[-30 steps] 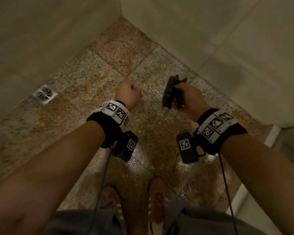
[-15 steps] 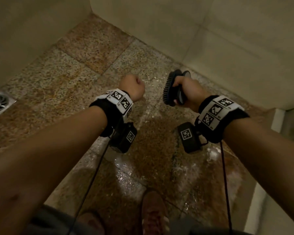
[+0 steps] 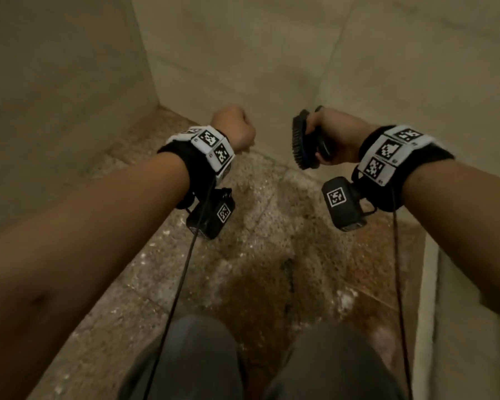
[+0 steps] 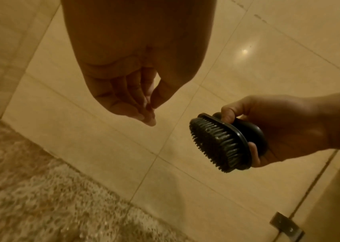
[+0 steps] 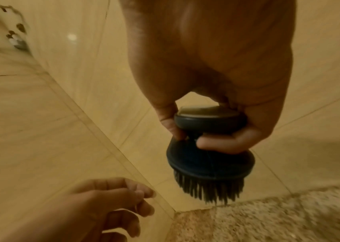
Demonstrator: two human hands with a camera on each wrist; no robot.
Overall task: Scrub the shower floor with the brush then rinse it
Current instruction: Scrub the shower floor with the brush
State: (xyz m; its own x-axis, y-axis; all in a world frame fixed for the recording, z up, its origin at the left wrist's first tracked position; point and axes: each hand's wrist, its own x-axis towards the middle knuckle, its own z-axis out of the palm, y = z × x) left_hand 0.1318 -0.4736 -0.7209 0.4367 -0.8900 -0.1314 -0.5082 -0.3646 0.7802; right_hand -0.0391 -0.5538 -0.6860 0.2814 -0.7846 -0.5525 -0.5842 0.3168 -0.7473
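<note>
A dark round scrub brush [image 3: 303,140] [image 4: 220,144] [image 5: 210,163] is held in the air, clear of the speckled wet shower floor [image 3: 272,226] [image 5: 289,221]. My right hand [image 3: 339,137] [image 4: 289,127] [image 5: 229,142] grips its knob handle, with the bristles turned to the left towards my other hand. My left hand [image 3: 234,128] [image 4: 144,104] [image 5: 113,201] hovers a short way left of the brush. Its fingers are loosely curled, the thumb meets the fingertips, and it holds nothing. Both hands are raised in front of the wall corner.
Beige tiled walls [image 3: 272,67] [image 4: 185,180] meet in a corner just ahead. A pale raised threshold [image 3: 425,298] borders the floor on the right. My knees [image 3: 197,356] fill the bottom of the head view. A metal bracket [image 4: 285,227] sits low on the wall.
The head view has swung up and right towards the wall corner, and the floor drain has left the picture. Both hands have risen; the right still grips the brush.
</note>
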